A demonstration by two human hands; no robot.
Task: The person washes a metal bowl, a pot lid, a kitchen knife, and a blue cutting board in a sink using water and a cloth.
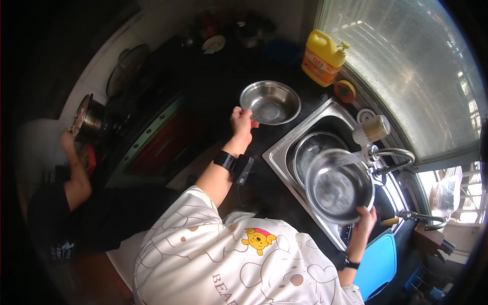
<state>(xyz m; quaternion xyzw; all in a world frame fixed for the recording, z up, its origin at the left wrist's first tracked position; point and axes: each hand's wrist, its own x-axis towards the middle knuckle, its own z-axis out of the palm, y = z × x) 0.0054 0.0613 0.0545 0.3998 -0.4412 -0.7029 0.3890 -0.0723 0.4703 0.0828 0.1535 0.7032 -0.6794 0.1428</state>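
Observation:
My left hand [242,121] grips the near-left rim of a shiny metal bowl [271,102] above the dark countertop. With my right hand [366,219] I hold the lower rim of a larger metal basin [337,187] over the sink [282,148]. Water sprays into that basin from the faucet [396,152], which has a filter attachment [371,129]. Another metal basin [316,143] sits in the sink, partly covered by the held one. Both bowls in my hands show their insides; neither seems to hold food.
A yellow detergent jug [323,59] stands by the window. A blue cutting board [377,263] lies right of my right forearm. At the left another person holds something at a pot [91,122]. A small bowl [214,44] is at the back, and a knife block [429,238] at the right.

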